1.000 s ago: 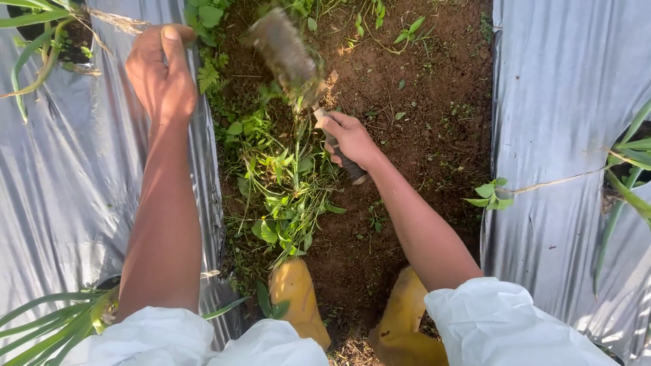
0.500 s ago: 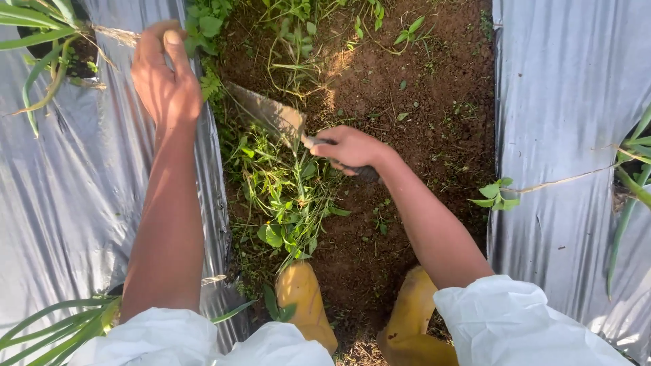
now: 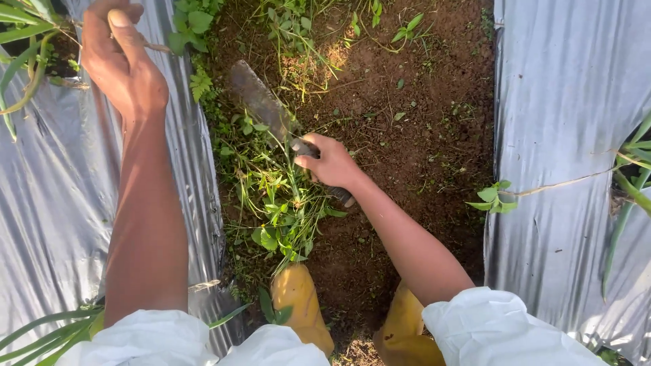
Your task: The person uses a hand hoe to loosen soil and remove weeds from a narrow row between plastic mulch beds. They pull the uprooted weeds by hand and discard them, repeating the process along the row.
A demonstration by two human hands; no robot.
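My right hand [image 3: 332, 163] grips the dark handle of a broad, dirt-caked blade [image 3: 261, 102] that points up and left, low over the weeds [image 3: 271, 196] in the soil furrow [image 3: 407, 122]. A pile of cut green weeds lies just below the blade, in front of my yellow boots [image 3: 298, 305]. My left hand [image 3: 122, 61] is closed around thin dry stems at the top left, over the silver plastic mulch [image 3: 54, 203], next to a green plant [image 3: 27, 41] growing through it.
Silver plastic sheeting covers the beds on both sides, left and right [image 3: 569, 169]. Long-leaved plants poke through it at the right edge [image 3: 630, 183] and bottom left [image 3: 47, 332]. Small weeds [image 3: 491, 196] dot the brown soil at the top and right.
The blade has swung down from raised and blurred to lying low and left over the weeds. My right hand has moved down and toward me. My left hand has stayed at the top left.
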